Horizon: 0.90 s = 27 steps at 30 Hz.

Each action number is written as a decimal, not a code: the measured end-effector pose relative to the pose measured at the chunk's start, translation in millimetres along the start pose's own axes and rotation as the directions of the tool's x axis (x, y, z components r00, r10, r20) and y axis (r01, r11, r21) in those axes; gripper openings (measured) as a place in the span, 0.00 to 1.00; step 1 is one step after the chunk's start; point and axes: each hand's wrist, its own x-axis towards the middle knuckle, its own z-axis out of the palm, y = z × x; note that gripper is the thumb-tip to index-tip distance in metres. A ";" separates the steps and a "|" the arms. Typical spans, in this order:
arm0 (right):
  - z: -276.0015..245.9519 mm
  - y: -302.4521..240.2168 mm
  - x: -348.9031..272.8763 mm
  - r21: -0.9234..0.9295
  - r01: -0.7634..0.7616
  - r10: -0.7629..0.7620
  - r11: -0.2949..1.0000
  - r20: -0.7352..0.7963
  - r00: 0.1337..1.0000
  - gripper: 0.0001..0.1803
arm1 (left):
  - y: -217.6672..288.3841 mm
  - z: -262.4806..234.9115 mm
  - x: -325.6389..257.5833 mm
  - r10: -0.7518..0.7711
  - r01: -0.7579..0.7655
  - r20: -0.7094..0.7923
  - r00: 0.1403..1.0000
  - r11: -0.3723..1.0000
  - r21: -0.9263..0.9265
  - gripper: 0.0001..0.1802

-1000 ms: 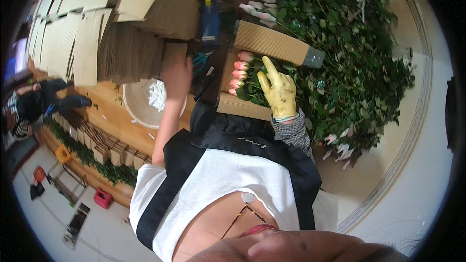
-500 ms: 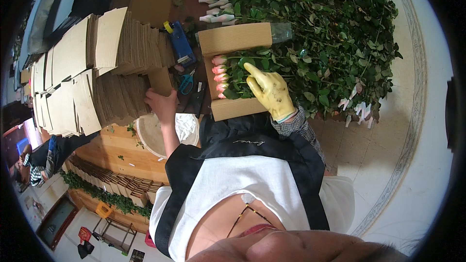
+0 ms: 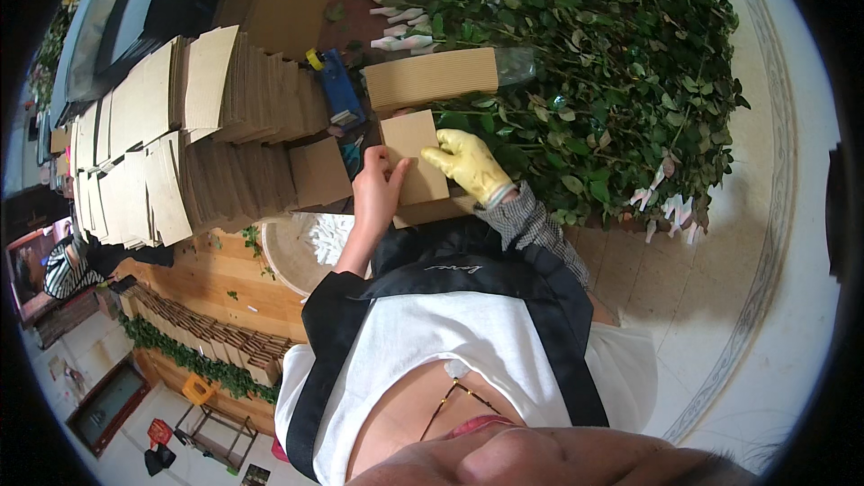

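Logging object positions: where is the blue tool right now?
In the head view, the blue tool lies upper centre, between the cardboard stacks on its left and the corrugated sheet on its right.

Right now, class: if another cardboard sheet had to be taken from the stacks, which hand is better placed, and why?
Probably the left hand. It is bare and lies on the side of the cardboard stacks. The right hand, in a yellow glove, presses the small cardboard sheet on the side of the rose foliage.
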 end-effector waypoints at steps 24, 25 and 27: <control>-31.0 69.5 -101.3 -0.688 0.013 0.229 0.725 0.258 0.938 0.22 | -23.7 2.3 66.9 0.618 -0.759 0.504 0.603 0.640 0.123 0.46; -35.7 95.6 -106.6 -0.616 0.010 0.167 0.788 0.229 0.959 0.22 | -21.7 1.3 68.5 0.620 -0.761 0.503 0.602 0.636 0.127 0.46; -39.7 90.7 -101.8 -0.208 0.147 -0.100 0.967 0.224 0.970 0.24 | -24.1 2.5 68.0 0.623 -0.758 0.481 0.616 0.635 0.148 0.47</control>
